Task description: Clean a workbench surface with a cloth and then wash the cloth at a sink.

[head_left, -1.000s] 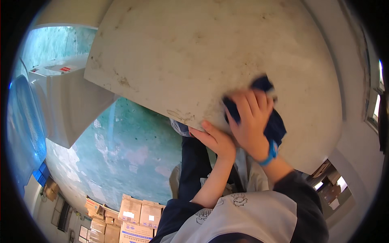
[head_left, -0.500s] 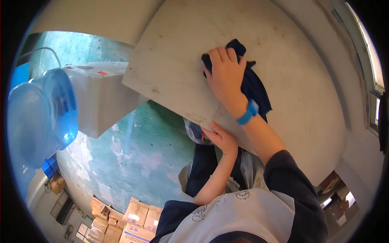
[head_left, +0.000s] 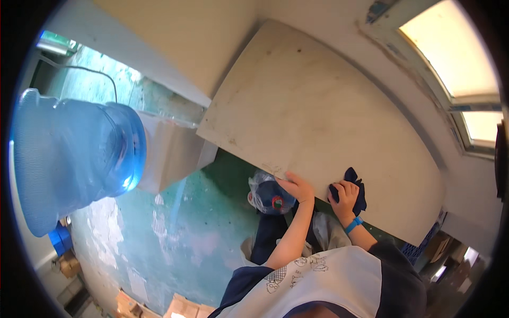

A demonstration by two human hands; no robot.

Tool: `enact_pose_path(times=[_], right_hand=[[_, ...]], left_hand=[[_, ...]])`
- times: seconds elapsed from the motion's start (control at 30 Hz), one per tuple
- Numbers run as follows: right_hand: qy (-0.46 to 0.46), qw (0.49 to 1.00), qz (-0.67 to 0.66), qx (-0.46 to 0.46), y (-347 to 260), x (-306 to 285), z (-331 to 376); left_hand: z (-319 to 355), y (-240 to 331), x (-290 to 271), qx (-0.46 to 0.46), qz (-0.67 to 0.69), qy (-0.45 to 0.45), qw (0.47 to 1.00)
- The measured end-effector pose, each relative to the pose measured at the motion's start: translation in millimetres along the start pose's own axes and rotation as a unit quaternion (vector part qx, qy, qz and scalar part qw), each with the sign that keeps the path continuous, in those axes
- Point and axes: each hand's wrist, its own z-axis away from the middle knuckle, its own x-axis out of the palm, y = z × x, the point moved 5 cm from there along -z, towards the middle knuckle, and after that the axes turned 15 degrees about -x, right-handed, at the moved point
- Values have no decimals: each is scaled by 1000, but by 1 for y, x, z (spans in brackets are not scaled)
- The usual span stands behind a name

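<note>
On the pale tabletop (head_left: 318, 116), my right hand (head_left: 347, 199) is closed over a dark navy cloth (head_left: 361, 197), pressing it flat near the front edge. Part of the cloth sticks out past my fingers. A blue band circles that wrist. My left hand (head_left: 299, 188) rests at the table's front edge with its fingers stretched out and no loose object in it. Beneath the edge, beside my left hand, hangs or lies a clear plastic bag (head_left: 263, 191) with something dark blue inside; how it is supported cannot be seen.
At left, a large blue water bottle (head_left: 79, 148) sits by a white box-shaped unit (head_left: 172, 148). A cable (head_left: 101, 73) runs behind it. Cardboard boxes (head_left: 185, 307) stand at the lower left. A wall and a window (head_left: 450, 50) border the table's right side.
My right hand has drawn the cloth back toward me and rightward, from mid-table to near the front edge. The left hand remains at the edge. My view has shifted.
</note>
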Motion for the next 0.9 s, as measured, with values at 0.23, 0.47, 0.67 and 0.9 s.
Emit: enact_pose_path(times=[0.23, 0.47, 0.67, 0.9], right_hand=[[38, 999, 9, 2, -14, 6, 5], [63, 998, 2, 2, -2, -9, 5], [54, 997, -36, 30, 14, -1, 24], [46, 995, -87, 9, -4, -14, 32]], left_hand=[[-27, -12, -29, 21, -13, -71, 997], [-92, -52, -155, 136, -447, -291, 835], [-115, -44, -313, 62, -750, -374, 542], [-140, -34, -299, 32, -709, -309, 633]])
